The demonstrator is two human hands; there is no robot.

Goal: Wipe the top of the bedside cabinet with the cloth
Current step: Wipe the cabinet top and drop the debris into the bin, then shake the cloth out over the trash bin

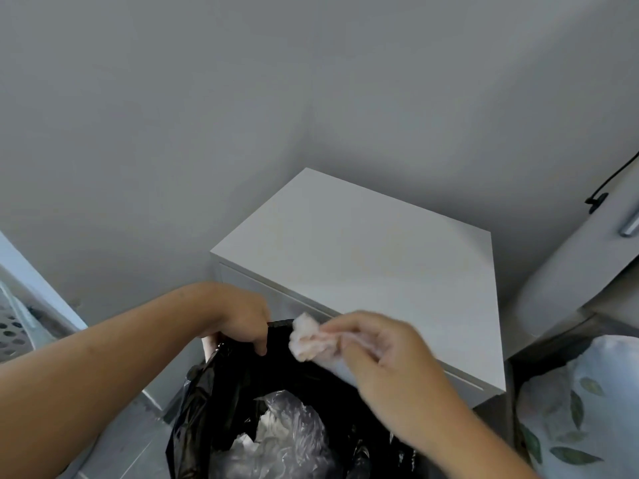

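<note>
White bedside cabinet (363,257) set in the corner of two grey walls (173,115); its flat top is bare, w/ a drawer front visible under the near-left edge. In front of it, low in view, a black bin bag (221,392) stands open, w/ crumpled clear plastic and pale scraps (283,430) inside. Left hand (247,319): fingers curled over and closed on the bag's far rim, holding the mouth open; forearm enters from lower left. Right hand (383,350): fingertips pinched together on a small crumpled whitish-pink cloth (307,337), which looks more like a tissue or wipe, though blur makes the material hard to tell. The cloth sits above the bag's rim, just beside the left hand and in front of the cabinet's near edge; it is off the cabinet top. A pale, smeared patch below the right-hand fingers may be more of the cloth or motion blur, can't tell which. R. side: a rounded white fixture (570,281) beside the cabinet, w/ a metal handle-like part (629,226) and a black cable w/ clip (600,198) against the wall above. Lower right: fabric w/ a green leaf print (570,420). Far left: a white perforated panel (14,326), partly cut off by the frame edge. Floor: grey tile (114,444) next to the bag.
</note>
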